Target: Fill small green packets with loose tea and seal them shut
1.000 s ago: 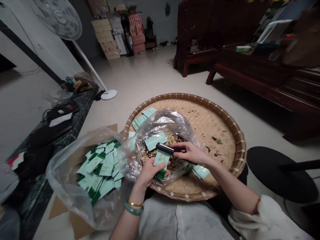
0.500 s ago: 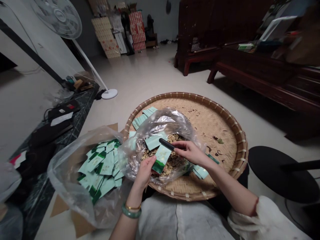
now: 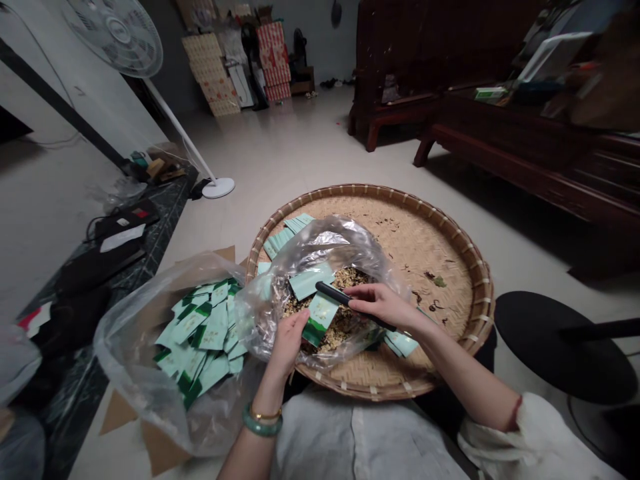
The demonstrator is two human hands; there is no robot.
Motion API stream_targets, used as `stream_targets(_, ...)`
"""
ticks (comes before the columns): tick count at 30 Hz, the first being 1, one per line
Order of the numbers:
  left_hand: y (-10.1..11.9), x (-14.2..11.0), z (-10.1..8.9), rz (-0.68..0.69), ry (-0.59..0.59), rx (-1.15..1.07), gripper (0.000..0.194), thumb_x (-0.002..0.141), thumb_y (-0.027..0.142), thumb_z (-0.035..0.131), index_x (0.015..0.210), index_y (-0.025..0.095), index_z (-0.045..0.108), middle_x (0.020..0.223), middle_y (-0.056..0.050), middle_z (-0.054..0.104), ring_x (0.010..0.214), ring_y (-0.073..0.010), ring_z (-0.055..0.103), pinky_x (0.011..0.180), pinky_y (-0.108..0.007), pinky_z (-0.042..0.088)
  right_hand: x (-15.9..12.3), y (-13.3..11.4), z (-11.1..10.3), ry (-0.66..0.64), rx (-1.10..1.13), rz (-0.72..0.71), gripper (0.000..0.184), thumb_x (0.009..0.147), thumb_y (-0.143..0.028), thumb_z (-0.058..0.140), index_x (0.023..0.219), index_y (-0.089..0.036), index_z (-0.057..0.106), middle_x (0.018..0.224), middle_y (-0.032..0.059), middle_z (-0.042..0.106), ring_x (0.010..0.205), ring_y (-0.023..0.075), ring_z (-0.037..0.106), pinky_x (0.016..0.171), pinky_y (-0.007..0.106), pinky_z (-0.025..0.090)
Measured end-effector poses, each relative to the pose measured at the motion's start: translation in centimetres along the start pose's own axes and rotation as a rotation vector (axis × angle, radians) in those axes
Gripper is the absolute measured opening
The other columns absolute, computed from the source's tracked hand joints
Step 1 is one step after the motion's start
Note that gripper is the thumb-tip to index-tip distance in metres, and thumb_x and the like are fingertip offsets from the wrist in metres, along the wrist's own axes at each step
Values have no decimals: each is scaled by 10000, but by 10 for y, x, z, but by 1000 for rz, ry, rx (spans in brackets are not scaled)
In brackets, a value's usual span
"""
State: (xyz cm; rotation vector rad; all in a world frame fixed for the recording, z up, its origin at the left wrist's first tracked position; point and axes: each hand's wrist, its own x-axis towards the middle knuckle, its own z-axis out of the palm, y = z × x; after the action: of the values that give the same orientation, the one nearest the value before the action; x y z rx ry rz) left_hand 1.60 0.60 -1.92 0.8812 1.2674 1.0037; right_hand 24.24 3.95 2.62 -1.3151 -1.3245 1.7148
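Swung down since the earlier frame, black bar (image 3: 345, 301) now across the top of the packet (image 3: 321, 319), right hand (image 3: 383, 305) with fingers (image 3: 367, 291) together clamped on the bar, left hand (image 3: 289, 343) with fingers (image 3: 301, 320) together against the packet's lower left edge, above leaves (image 3: 345, 333) in a plastic bag (image 3: 325, 243) on a bamboo tray (image 3: 486, 300).

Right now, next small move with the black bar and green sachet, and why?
Probably pinch the sachet firmly in your left hand before pressing the black bar down. Your right hand has the bar across the sachet's top, but the left hand only seems to touch its edge, above loose dried leaves.
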Motion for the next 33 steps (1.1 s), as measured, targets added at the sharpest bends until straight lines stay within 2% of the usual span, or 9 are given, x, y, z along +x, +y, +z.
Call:
stream_targets(8,-2,1,0,26,-15,42,428,704,537,664,695,111,708,584,-21,619,531,-121,501,551,-242,429,10,15,4,10,-33,-25,426,715,-342,678,1099,-160,661,816,38,661,592,117,524,540,251,443)
stream_targets(15,1,0,1,28,-2,32,439,695,542,667,758,113,729,638,-32,646,579,-134,532,560,-236,422,3,8,1,-36,-50,13,456,752,-366,663,1151,-147,640,855,46,663,659,127,547,619,270,470)
stream_targets(19,3,-1,1,26,9,33,443,699,548,662,708,108,711,595,-20,617,545,-124,502,534,-231,405,3,8,1,-22,-54,-42,429,781,-369,631,1154,-159,641,899,53,665,694,129,558,622,258,472)
stream_targets(26,2,-2,1,50,3,69,422,713,537,652,706,118,704,644,-29,639,594,-137,527,574,-233,414,11,18,2,37,-144,-127,374,788,-333,608,1119,-165,656,823,37,669,647,135,561,558,248,467)
stream_targets(33,0,1,1,59,-1,96,424,730,534,637,656,119,681,621,-21,622,575,-124,509,560,-226,400,9,17,5,81,-197,-148,377,790,-330,587,1122,-164,657,856,52,686,629,140,559,546,256,455)
